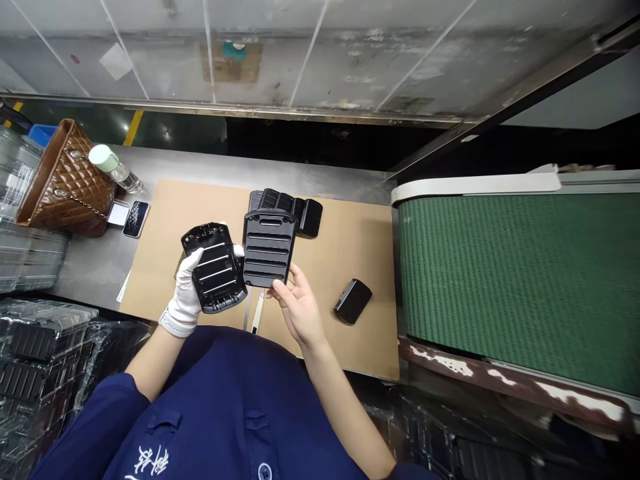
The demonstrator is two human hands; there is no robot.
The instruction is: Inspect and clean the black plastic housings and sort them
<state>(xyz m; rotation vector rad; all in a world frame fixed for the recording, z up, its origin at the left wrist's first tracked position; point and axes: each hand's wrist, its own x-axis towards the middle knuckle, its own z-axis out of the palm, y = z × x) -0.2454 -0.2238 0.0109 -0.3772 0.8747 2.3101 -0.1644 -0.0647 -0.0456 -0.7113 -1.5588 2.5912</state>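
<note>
My left hand (186, 288), in a white glove, is closed around a black plastic cover (215, 270) whose hollow ribbed inside faces up. Bare, my right hand (300, 305) pinches the lower right corner of a second black plastic cover (270, 247), its slotted face turned toward me. The two covers are side by side above the board, their edges very close. Just beyond them several black plastic parts (311, 219) stand grouped, partly hidden by the right cover. One more black part (353, 301) lies alone to the right. A white-handled knife (258, 313) rests below the covers.
The brown board (320, 267) covers the metal table (210, 162). To the right runs a green conveyor belt (515, 287). At the left are a brown quilted bag (75, 183), a bottle (117, 170) and a phone (136, 220). Plastic-wrapped trays (35, 360) hold black parts at the lower left.
</note>
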